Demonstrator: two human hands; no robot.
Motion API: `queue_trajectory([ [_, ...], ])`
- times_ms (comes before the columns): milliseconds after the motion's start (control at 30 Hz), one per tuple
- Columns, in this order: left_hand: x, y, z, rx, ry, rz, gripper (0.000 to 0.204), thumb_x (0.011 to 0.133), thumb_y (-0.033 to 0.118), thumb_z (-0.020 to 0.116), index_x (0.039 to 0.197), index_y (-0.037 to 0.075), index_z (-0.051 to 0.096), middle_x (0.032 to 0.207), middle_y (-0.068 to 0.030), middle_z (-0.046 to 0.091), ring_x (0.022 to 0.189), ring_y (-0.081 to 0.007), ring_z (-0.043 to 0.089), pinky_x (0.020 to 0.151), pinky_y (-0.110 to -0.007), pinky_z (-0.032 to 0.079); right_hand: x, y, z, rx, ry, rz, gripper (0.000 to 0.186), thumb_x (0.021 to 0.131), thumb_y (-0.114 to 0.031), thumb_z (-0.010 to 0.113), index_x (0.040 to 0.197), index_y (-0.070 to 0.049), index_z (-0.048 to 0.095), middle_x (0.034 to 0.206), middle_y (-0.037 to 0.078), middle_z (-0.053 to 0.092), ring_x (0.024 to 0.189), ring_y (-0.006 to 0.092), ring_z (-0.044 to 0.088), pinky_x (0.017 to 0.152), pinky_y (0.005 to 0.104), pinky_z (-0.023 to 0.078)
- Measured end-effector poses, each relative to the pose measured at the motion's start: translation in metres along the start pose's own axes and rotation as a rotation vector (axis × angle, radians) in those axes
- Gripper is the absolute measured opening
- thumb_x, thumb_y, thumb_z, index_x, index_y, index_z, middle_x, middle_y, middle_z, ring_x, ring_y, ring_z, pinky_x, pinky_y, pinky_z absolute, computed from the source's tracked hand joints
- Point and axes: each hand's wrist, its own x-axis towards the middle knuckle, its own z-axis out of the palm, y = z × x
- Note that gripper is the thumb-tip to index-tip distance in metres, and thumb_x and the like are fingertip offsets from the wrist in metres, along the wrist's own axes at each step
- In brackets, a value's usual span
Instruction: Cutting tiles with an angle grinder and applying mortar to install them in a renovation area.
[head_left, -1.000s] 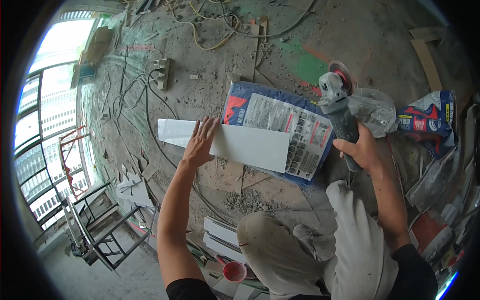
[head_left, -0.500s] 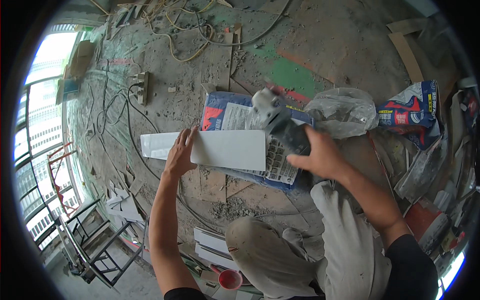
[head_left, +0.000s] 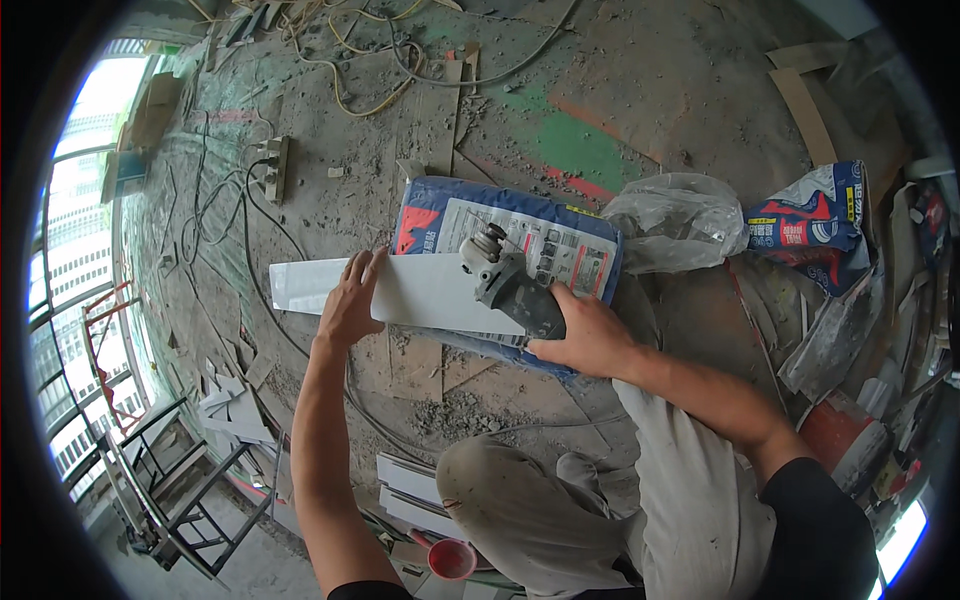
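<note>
The grinder [head_left: 520, 295], grasped in the right hand [head_left: 590, 335], has come from the right edge of the blue bag [head_left: 590, 225] to above the white panel [head_left: 425, 290], within working reach. The left hand [head_left: 350, 300], fingers straight, rests on this panel, which passes the bag's left edge.

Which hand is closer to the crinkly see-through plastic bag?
Right. The right hand, around the grinder, is below and left of the plastic bag in the picture; the left hand, on the white panel, is much farther left.
</note>
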Motion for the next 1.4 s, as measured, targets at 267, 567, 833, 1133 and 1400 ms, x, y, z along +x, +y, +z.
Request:
queue_trajectory([
  [267,-0.0008,-0.0031,0.0048,0.011,0.023,0.014,0.151,0.049,0.004,0.103,0.18,0.018,0.03,0.171,-0.0203,0.046,0.159,-0.0444,0.047,0.121,-0.05,0.057,-0.0018,0.0012,-0.0004,-0.003,-0.036,0.044,0.068,0.084,-0.039,0.09,0.125,0.006,0.06,0.104,0.029,0.078,0.1,0.0479,0.079,0.09,0.0523,0.061],
  [567,-0.0017,-0.0033,0.0041,0.01,0.022,0.012,0.151,0.049,0.003,0.103,0.18,0.019,0.03,0.171,-0.0196,0.046,0.159,-0.0439,0.047,0.121,-0.049,0.057,-0.0034,0.0021,0.002,0.028,0.013,-0.008,0.065,0.082,-0.036,0.088,0.121,0.007,0.06,0.096,0.033,0.078,0.095,0.0511,0.079,0.086,0.0563,0.062],
  [833,-0.0017,-0.0037,0.0042,0.022,0.036,0.019,0.15,0.049,0.003,0.103,0.18,0.019,0.03,0.17,-0.0192,0.047,0.158,-0.0434,0.048,0.119,-0.05,0.059,-0.0021,-0.0002,0.0014,0.032,-0.002,0.003,0.065,0.082,-0.037,0.088,0.12,0.007,0.06,0.095,0.032,0.078,0.095,0.0513,0.079,0.087,0.0562,0.062],
  [1133,-0.0007,-0.0014,0.0038,0.004,0.016,0.025,0.151,0.05,0.003,0.103,0.181,0.018,0.028,0.17,-0.0195,0.046,0.159,-0.044,0.047,0.119,-0.051,0.058,-0.002,0.0027,0.0023,-0.014,-0.051,0.054,0.071,0.084,-0.041,0.09,0.128,0.006,0.061,0.11,0.03,0.078,0.106,0.047,0.078,0.094,0.0518,0.06],
  [1400,-0.0011,-0.004,0.0036,0.002,0.001,0.016,0.152,0.05,0.003,0.103,0.181,0.019,0.028,0.171,-0.0198,0.046,0.16,-0.0441,0.045,0.12,-0.051,0.058,-0.005,-0.0006,0.003,0.037,-0.056,0.061,0.071,0.084,-0.04,0.09,0.129,0.007,0.06,0.111,0.031,0.078,0.106,0.0475,0.078,0.094,0.0518,0.061],
])
